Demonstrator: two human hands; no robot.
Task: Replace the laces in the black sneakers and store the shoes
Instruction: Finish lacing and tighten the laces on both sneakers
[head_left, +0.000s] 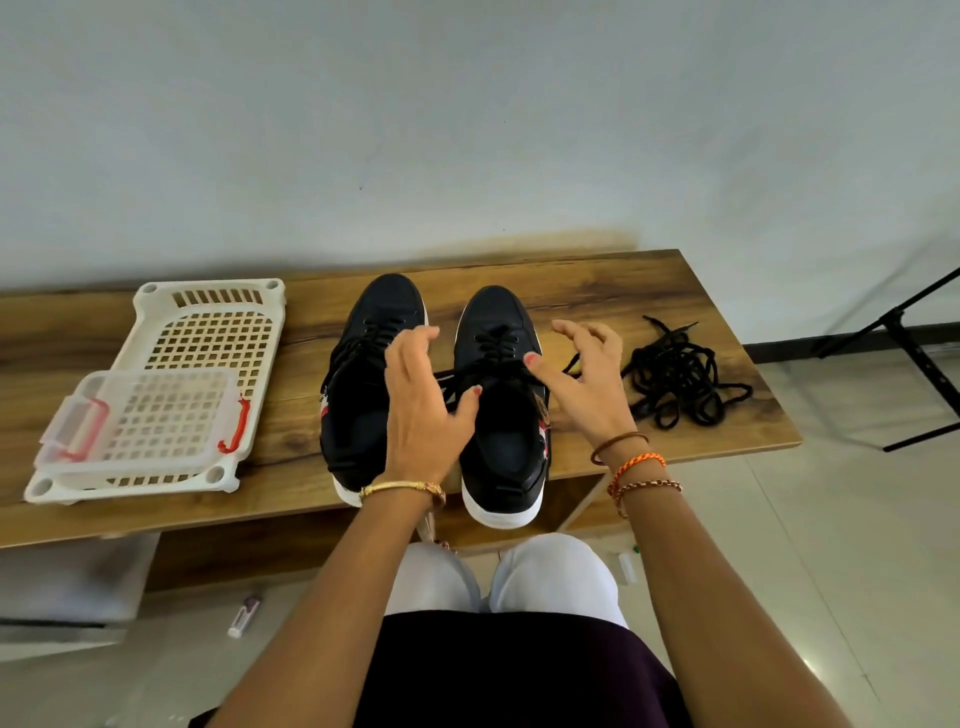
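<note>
Two black sneakers with white soles stand side by side on the wooden table (623, 291), toes pointing away from me. Both the left sneaker (363, 374) and the right sneaker (504, 441) carry black laces. My left hand (423, 400) hovers over the gap between the shoes, fingers relaxed and spread, holding nothing. My right hand (582, 374) hovers just right of the right sneaker, fingers loosely curled, empty. A tangled pile of loose black laces (675, 379) lies on the table to the right of my right hand.
A white perforated plastic tray (208, 332) sits at the table's left, with a clear lidded box with red clips (140, 421) on it. A black stand leg (904, 358) is at the far right. Small items lie on the floor by my knees.
</note>
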